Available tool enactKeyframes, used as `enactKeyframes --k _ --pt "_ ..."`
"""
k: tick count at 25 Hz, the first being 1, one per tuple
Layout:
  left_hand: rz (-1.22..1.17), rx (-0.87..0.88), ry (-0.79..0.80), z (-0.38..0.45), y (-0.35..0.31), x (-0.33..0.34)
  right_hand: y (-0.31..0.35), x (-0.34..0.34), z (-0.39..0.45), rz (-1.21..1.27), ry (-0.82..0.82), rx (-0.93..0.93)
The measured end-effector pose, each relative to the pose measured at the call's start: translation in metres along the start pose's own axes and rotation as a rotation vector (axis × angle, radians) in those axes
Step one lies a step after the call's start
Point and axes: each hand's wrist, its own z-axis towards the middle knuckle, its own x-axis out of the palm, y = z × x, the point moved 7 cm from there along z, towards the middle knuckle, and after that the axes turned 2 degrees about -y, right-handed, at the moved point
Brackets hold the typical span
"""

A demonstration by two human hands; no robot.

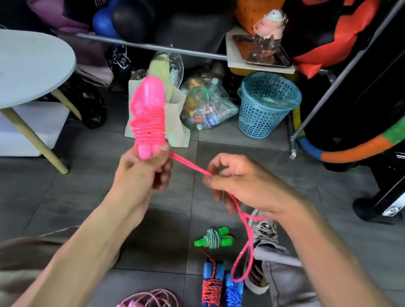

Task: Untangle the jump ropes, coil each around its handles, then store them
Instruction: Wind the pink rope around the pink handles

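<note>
Two pink handles [148, 111] stand upright in my left hand [143, 169], their lower ends hidden inside my curled fingers, and the pink rope [244, 217] is coiled around them. At the bottom edge a braided pink rope [152, 305] and a blue rope bundle [233, 300] are cut off. On the grey tiled floor [75, 201] also lie a green bundle [214, 239] and a red-wound bundle [210, 289]. A round white worktop [23, 67] stands left, a blue basket [266, 105] behind. My right hand [241, 181] pinches the free pink strand, which hangs down in a loop.
</note>
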Motion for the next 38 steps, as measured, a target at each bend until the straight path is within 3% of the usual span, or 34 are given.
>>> enactKeyframes --k 2,6,9,11,14,17,20,25,28,32,35,38 --pt "-0.134 -0.042 -0.035 0.007 0.001 -0.01 -0.007 -0.001 0.001 -0.063 0.031 0.062" --pt "-0.172 -0.056 -0.116 0.012 0.006 -0.023 -0.02 -0.006 0.009 -0.06 -0.009 0.105" --pt "-0.176 -0.049 -0.219 0.021 0.003 -0.041 -0.027 -0.027 0.016 -0.223 -0.284 0.053" --pt "-0.183 -0.043 -0.319 0.03 0.001 -0.059 -0.02 -0.034 0.009 -0.059 -0.34 -0.001" --pt "-0.144 -0.036 -0.353 0.037 0.006 -0.075 -0.002 -0.004 -0.012 0.42 -0.026 -0.123" --pt "-0.103 -0.05 -0.41 0.04 0.012 -0.095 -0.01 0.035 -0.038 0.47 0.246 -0.032" --pt "-0.038 -0.063 -0.477 0.038 0.016 -0.119 -0.031 0.053 -0.055 0.399 0.354 0.029" --pt "0.102 -0.1 -0.468 0.029 0.031 -0.139 -0.046 0.056 -0.072 0.785 0.441 -0.01" --pt "0.14 -0.09 -0.479 0.028 0.03 -0.146 -0.057 0.056 -0.077 0.732 0.464 -0.013" --pt "0.222 -0.081 -0.493 0.03 0.031 -0.152 -0.05 0.05 -0.075 0.879 0.495 -0.092" --pt "0.236 -0.071 -0.542 0.034 0.028 -0.164 -0.052 0.035 -0.073 0.722 0.417 -0.106" --pt "0.247 -0.086 -0.564 0.035 0.027 -0.168 -0.058 0.015 -0.07 0.824 0.275 -0.086"
